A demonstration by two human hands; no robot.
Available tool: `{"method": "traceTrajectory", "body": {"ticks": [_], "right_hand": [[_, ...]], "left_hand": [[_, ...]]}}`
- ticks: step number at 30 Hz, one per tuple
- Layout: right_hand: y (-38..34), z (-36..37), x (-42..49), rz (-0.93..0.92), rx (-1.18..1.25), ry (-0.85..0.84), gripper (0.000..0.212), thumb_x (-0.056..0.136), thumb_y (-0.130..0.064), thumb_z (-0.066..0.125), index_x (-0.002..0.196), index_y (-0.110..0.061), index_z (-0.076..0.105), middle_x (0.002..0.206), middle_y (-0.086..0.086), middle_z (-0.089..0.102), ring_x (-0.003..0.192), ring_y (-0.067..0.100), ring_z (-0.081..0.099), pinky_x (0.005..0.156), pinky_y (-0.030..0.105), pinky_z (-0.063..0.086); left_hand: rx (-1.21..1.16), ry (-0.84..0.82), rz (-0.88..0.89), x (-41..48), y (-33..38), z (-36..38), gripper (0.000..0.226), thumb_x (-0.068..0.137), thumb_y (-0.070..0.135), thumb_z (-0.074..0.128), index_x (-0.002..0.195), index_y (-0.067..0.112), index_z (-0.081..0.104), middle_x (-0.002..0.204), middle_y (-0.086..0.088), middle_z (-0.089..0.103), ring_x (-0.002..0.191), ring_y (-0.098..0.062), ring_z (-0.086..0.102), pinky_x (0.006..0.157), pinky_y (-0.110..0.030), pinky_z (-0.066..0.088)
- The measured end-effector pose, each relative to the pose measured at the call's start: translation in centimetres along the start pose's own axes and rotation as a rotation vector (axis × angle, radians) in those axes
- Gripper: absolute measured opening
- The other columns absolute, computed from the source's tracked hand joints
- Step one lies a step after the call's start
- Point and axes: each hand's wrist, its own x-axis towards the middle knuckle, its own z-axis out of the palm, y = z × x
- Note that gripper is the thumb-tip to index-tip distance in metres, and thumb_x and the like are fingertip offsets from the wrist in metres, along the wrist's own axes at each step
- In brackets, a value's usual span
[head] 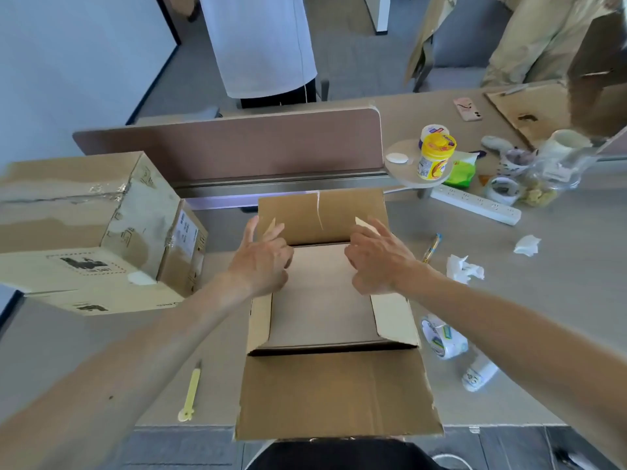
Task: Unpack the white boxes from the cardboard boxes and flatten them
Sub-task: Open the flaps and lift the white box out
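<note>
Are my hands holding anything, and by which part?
Nothing held: left hand and right hand are open, fingers spread by the far flap of the cardboard box.

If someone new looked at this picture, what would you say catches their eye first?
The open cardboard box in the middle of the table, flaps spread, draws the eye first, with the left hand and right hand reaching into its far end over a pale flat surface inside. Next come the taped cardboard box to its left and the yellow-lidded jar behind it to the right.

One open cardboard box [334, 391], two hands [263, 262] [380, 262], two crumpled tissues [464, 268] [527, 245]
</note>
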Motion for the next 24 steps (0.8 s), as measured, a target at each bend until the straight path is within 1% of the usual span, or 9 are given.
{"method": "traceTrajectory", "body": {"ticks": [3, 6, 8, 13, 15, 17, 19, 22, 24], "right_hand": [[1.5, -1.7, -1.0, -0.018, -0.094, -0.066, 0.012, 0.071, -0.034, 0.053, 0.081, -0.031, 0.048, 0.100, -0.004, 0.057, 0.121, 0.013, 0.044, 0.119, 0.038, 0.005], [2.7, -2.4, -1.9, 0.018, -0.233, -0.169, 0.020, 0.075, -0.030, 0.058, 0.094, -0.030, 0.062, 0.103, -0.005, 0.061, 0.123, 0.015, 0.042, 0.117, 0.044, 0.009], [3.4, -2.3, -2.4, 0.058, -0.262, -0.208, 0.025, 0.076, -0.024, 0.057, 0.099, -0.030, 0.064, 0.104, -0.006, 0.063, 0.125, 0.018, 0.043, 0.117, 0.049, 0.011], [4.3, -0.6, -4.6, 0.183, -0.219, -0.334, 0.018, 0.079, -0.012, 0.052, 0.073, -0.028, 0.050, 0.082, -0.014, 0.055, 0.108, 0.015, 0.055, 0.110, 0.046, 0.015], [4.4, 1.1, -5.4, 0.245, -0.119, -0.344, 0.019, 0.082, -0.015, 0.053, 0.086, -0.033, 0.055, 0.096, -0.012, 0.063, 0.110, 0.016, 0.056, 0.112, 0.045, 0.014], [4.3, 3.0, -6.0, 0.311, -0.023, -0.310, 0.023, 0.085, -0.016, 0.050, 0.099, -0.033, 0.059, 0.112, -0.006, 0.062, 0.111, 0.020, 0.056, 0.110, 0.041, 0.021], [3.6, 4.5, -6.3, 0.392, 0.125, -0.261, 0.034, 0.089, -0.020, 0.048, 0.120, -0.031, 0.060, 0.126, -0.001, 0.056, 0.118, 0.025, 0.054, 0.105, 0.037, 0.032], [2.1, 6.3, -6.7, 0.499, 0.377, -0.173, 0.044, 0.092, -0.029, 0.050, 0.136, -0.028, 0.051, 0.135, 0.004, 0.048, 0.118, 0.030, 0.054, 0.096, 0.037, 0.040], [1.5, 7.1, -7.1, 0.552, 0.459, -0.108, 0.045, 0.092, -0.027, 0.051, 0.136, -0.024, 0.051, 0.135, 0.006, 0.047, 0.114, 0.030, 0.055, 0.093, 0.036, 0.043]], "left_hand": [[0.063, -0.099, -0.037, -0.8, -2.4, -1.1, 0.020, 0.085, 0.012, 0.049, 0.100, 0.024, 0.056, 0.121, 0.007, 0.061, 0.152, -0.015, 0.011, 0.116, -0.060, -0.009], [0.160, -0.145, -0.029, -1.6, -4.3, -1.6, 0.029, 0.088, 0.013, 0.051, 0.114, 0.025, 0.058, 0.124, 0.008, 0.058, 0.149, -0.016, 0.016, 0.115, -0.063, 0.006], [0.188, -0.140, -0.030, -2.2, -5.1, -1.4, 0.027, 0.089, 0.010, 0.050, 0.107, 0.027, 0.060, 0.116, 0.010, 0.059, 0.143, -0.015, 0.025, 0.113, -0.063, 0.012], [0.143, -0.188, -0.117, -3.0, -6.4, 1.0, 0.020, 0.098, 0.028, 0.048, 0.081, 0.026, 0.057, 0.093, 0.009, 0.062, 0.103, -0.018, 0.052, 0.108, -0.057, 0.016], [0.061, -0.183, -0.150, -3.2, -6.7, 2.5, 0.023, 0.100, 0.035, 0.046, 0.086, 0.025, 0.062, 0.098, 0.006, 0.066, 0.099, -0.021, 0.058, 0.105, -0.050, 0.027], [-0.151, -0.183, -0.176, -3.3, -6.6, 3.8, 0.029, 0.100, 0.035, 0.045, 0.078, 0.022, 0.057, 0.097, 0.000, 0.067, 0.090, -0.023, 0.059, 0.084, -0.038, 0.044], [-0.407, -0.195, -0.218, -3.5, -5.6, 4.9, 0.031, 0.101, 0.032, 0.046, 0.074, 0.021, 0.054, 0.086, -0.002, 0.063, 0.079, -0.021, 0.057, 0.068, -0.032, 0.044], [-0.638, -0.142, -0.274, -3.6, -3.9, 6.0, 0.028, 0.101, 0.031, 0.047, 0.096, 0.013, 0.068, 0.097, 0.000, 0.067, 0.091, -0.021, 0.062, 0.077, -0.032, 0.049], [-0.705, -0.087, -0.306, -3.8, -2.8, 6.6, 0.027, 0.100, 0.027, 0.048, 0.093, 0.011, 0.069, 0.094, -0.002, 0.069, 0.091, -0.022, 0.062, 0.075, -0.032, 0.047]]}}
